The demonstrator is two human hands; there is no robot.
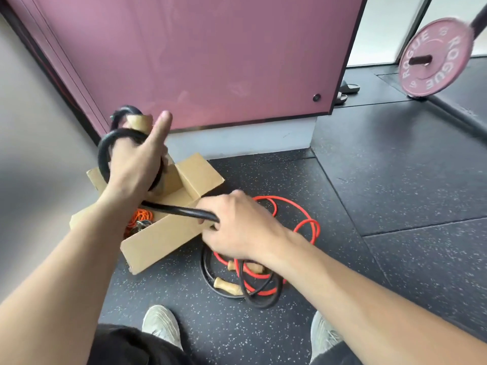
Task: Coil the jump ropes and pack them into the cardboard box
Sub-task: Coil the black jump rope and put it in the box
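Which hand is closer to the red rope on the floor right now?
Right. The right hand grips black rope directly above the red rope; the left hand is raised beyond the cardboard box, farther away.

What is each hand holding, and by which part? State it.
Both hold the black jump rope: left hand grips the coiled loops and wooden handle, right hand grips the straight cord.

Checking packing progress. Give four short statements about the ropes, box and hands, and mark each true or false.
1. The left hand holds coils of black rope above the cardboard box. True.
2. The red rope is packed in the box. False: it lies on the floor beside it.
3. The right hand grips the black rope. True.
4. The box is empty. False: an orange rope lies inside.
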